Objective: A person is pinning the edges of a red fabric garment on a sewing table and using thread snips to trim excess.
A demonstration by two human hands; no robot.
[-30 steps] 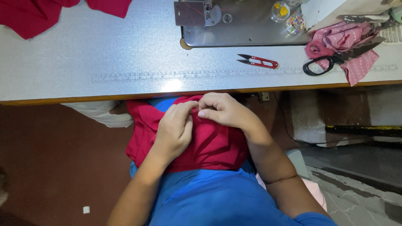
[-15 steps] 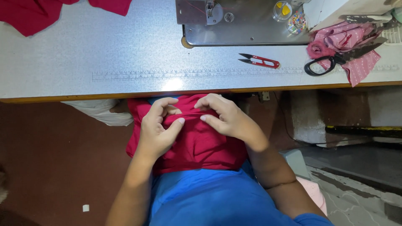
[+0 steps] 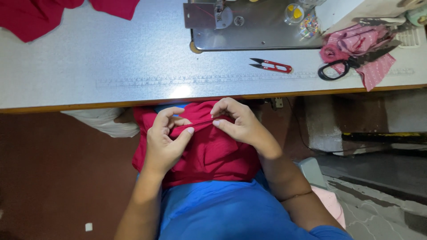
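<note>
A grey bench (image 3: 89, 66) is seen above the lap, where soft, limp red fabric (image 3: 209, 151) is bunched. Its folded edge is pinched by the left hand (image 3: 167, 142) and right hand (image 3: 238, 122); it is probably best gripped there.

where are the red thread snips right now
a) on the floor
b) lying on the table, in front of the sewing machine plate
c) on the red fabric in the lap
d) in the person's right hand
b: the red thread snips lie on the grey table just in front of the sewing machine plate, while the left hand and right hand both pinch a fold of the red fabric in the lap.
</note>
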